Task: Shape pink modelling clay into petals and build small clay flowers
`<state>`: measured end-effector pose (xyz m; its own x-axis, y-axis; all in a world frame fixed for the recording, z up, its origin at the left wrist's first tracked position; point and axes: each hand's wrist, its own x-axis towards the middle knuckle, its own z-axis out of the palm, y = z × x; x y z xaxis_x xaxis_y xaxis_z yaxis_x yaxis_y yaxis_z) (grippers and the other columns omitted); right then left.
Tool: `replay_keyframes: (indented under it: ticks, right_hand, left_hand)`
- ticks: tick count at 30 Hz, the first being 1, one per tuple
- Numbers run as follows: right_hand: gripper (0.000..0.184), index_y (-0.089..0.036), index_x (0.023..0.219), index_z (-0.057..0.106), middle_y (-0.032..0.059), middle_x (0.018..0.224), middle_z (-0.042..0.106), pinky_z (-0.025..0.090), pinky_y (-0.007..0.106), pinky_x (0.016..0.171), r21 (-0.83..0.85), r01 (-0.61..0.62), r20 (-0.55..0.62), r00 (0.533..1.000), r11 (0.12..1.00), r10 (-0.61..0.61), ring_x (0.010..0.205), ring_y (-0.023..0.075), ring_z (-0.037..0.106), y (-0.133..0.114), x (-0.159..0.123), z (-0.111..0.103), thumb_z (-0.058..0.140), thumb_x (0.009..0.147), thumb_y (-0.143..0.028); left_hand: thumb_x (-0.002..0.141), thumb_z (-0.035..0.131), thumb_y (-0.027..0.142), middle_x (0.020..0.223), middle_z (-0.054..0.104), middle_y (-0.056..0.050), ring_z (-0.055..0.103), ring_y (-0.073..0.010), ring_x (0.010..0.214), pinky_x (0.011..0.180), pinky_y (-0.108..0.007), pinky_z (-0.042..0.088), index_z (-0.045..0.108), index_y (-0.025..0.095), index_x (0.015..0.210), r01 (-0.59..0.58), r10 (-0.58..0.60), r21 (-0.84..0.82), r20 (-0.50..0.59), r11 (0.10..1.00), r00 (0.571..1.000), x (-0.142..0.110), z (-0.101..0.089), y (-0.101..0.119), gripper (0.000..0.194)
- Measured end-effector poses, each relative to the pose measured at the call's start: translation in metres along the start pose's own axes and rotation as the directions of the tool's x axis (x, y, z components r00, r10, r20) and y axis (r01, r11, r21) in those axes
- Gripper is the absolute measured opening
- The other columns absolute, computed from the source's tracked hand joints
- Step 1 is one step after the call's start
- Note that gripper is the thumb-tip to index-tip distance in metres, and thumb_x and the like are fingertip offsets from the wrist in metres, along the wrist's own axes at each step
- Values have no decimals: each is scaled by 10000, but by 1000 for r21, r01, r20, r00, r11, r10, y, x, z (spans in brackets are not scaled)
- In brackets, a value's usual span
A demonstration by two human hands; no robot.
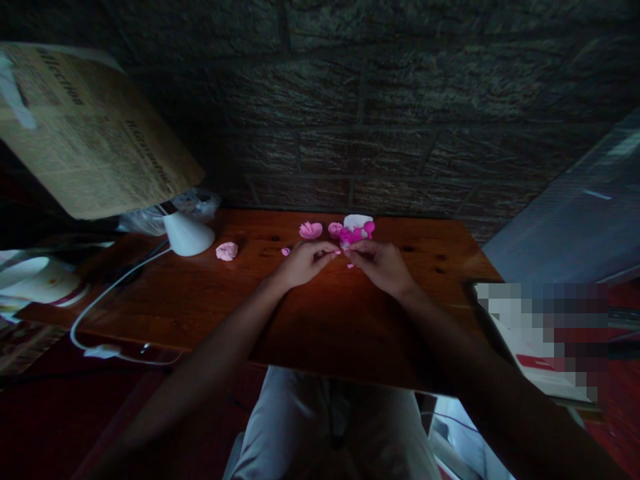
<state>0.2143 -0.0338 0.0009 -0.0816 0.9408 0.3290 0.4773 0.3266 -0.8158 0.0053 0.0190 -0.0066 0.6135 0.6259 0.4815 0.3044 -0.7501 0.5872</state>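
Note:
Over the far part of the wooden table, my left hand (311, 263) is closed, thumb and fingertips pinching a small pink piece (339, 253). Facing it, my right hand (379, 262) is also closed in a pinch; what its fingertips hold, if anything, is too small to make out. Just beyond the fingers lie bright magenta pieces (356, 235) and a white piece (358, 220). A pink petal-like cup (311, 231) and a smaller pink piece (335, 230) lie to their left. A pink scrap (351, 266) is beneath my hands. Their material is unclear.
A lamp with a newsprint shade (110, 133) and white base (189, 233) stands at the left, its white cord (107, 283) trailing over the edge. Near it lies a pale pink lump (227, 251). A dark brick wall (325, 120) backs the table (320, 327).

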Motion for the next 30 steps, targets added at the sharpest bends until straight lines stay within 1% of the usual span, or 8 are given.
replay_keyframes:
  ticks: [4,9,14,18,21,23,27,30]
  right_hand:
    - [131,-242,896,785,16,874,820,582,328,796,-20,12,-1,1000,1000,-13,788,190,765,-1,0,0,659,903,-274]
    - [160,-218,890,777,26,813,797,571,329,765,-37,31,25,999,999,-30,741,191,750,-2,0,0,632,922,-275]
    - [176,-213,881,773,37,840,791,574,324,768,-34,36,21,999,999,-35,763,188,743,-1,0,0,616,931,-275]
    - [164,-218,885,793,28,792,786,580,331,756,98,-5,38,999,995,2,730,181,723,5,2,2,662,894,-316]
    - [170,-223,867,809,37,865,809,595,347,779,270,-37,15,999,962,35,766,189,731,7,3,3,732,822,-368]
    - [194,-224,853,815,38,891,815,603,349,779,349,-59,-8,998,935,66,788,195,735,7,4,2,781,767,-394]
    - [267,-222,876,823,43,917,818,619,350,750,417,-118,4,992,901,128,802,200,738,5,3,2,819,716,-436]
    - [275,-230,894,826,34,913,819,624,349,746,412,-135,34,991,901,133,794,194,739,5,3,4,816,717,-439]
  left_hand:
    - [980,601,201,1002,807,-74,723,-154,817,752,-273,550,753,163,1060,0,0,-18,6,1000,1000,0,1,-1,177]
    - [982,605,202,996,808,-76,724,-157,808,758,-279,548,755,160,1052,-2,2,-6,8,1000,1000,0,2,-3,170]
    - [983,603,202,1002,810,-75,720,-154,800,743,-274,540,755,160,1057,-3,3,1,12,1000,1000,0,1,-2,174]
    - [978,604,200,979,809,-65,710,-146,777,727,-266,539,756,167,1051,7,-7,-2,9,1000,1000,0,2,-1,172]
    - [978,605,201,993,807,-71,713,-147,782,736,-269,545,755,165,1063,8,-8,-10,17,1000,1000,0,2,-2,177]
    - [979,604,210,1005,807,-74,715,-149,785,742,-272,549,754,164,1072,12,-12,-8,20,1000,1000,0,2,-3,182]
    - [975,605,203,1001,808,-70,717,-153,794,741,-271,548,753,164,1066,4,-4,-5,12,1000,1000,-1,1,-3,178]
    - [975,605,197,1000,808,-67,716,-149,799,753,-272,549,754,167,1061,-8,8,-3,13,1000,1000,0,1,-3,175]
